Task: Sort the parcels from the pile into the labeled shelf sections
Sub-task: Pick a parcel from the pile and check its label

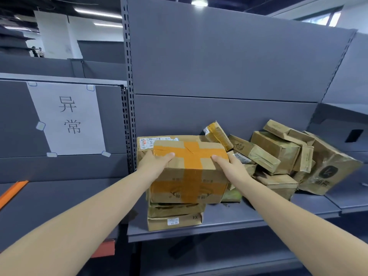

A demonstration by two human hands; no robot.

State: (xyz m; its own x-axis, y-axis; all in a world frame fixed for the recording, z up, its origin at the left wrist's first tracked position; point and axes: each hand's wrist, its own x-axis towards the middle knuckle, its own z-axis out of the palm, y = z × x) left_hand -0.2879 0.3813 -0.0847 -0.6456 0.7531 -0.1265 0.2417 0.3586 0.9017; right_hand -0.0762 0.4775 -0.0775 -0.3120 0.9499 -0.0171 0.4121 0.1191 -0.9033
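A cardboard parcel crossed with orange tape (191,172) sits on top of a stack of flatter boxes (175,218) on the grey shelf (249,218). My left hand (154,161) grips its left upper edge, thumb on top. My right hand (229,165) grips its right upper edge. Behind it stands a larger box with a shipping label (147,143). To the right lies a jumbled pile of brown parcels (278,154). A white paper sign with two characters (67,118) is taped to the back panel of the left shelf section.
A large crumpled box with a dark round logo (328,170) leans at the pile's right end. An orange strip (12,193) lies on the left shelf. Slotted metal uprights (129,96) divide the sections. Two people stand far off at the back left (37,51).
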